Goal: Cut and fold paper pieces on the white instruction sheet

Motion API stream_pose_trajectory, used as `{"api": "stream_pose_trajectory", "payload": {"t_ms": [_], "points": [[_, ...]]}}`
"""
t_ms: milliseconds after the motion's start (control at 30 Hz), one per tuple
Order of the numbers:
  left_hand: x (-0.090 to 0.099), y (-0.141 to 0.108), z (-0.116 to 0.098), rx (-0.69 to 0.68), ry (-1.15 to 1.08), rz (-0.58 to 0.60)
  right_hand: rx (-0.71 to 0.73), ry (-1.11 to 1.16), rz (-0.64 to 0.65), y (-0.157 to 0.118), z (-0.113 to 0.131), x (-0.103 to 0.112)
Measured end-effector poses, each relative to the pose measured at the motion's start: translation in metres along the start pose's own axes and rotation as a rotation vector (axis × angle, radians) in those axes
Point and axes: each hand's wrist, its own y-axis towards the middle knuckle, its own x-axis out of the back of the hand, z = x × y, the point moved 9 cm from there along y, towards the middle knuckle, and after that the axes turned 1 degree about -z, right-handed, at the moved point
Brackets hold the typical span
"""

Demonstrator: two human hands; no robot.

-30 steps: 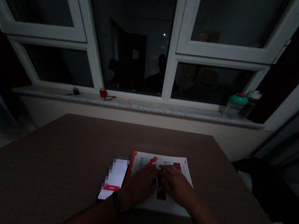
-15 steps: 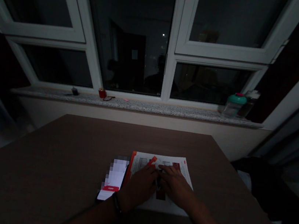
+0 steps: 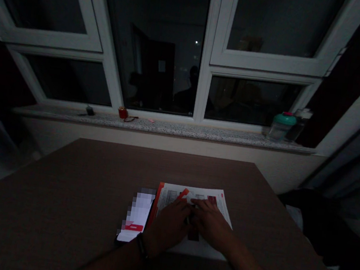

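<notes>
Little has shifted — left hand and right hand meet low centre over the booklet, fingers bunched close; whether they clamp anything, I can't tell.

Phone just left of the booklet, tabletop beyond both.

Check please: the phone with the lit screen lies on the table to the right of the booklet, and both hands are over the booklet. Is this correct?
Not quite. The head view shows the phone, screen lit, on the table to the left of the booklet. The left hand and right hand are indeed over the booklet.
</notes>
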Motion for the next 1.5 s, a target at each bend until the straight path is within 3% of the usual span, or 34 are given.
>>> {"api": "stream_pose_trajectory", "payload": {"t_ms": [800, 967, 1200, 1500], "points": [[0.006, 0.001, -0.002, -0.057, -0.019, 0.010, 0.006, 0.032, -0.005, -0.001, 0.001, 0.003], [0.009, -0.002, -0.003, -0.070, -0.042, 0.003, 0.041, 0.055, -0.037, -0.001, -0.003, 0.004], [0.011, -0.002, -0.004, -0.061, -0.021, 0.053, 0.037, 0.136, -0.149, -0.005, -0.007, 0.024], [0.007, -0.003, -0.004, -0.067, -0.002, 0.084, 0.088, 0.181, -0.146, -0.004, -0.008, 0.018]]}}
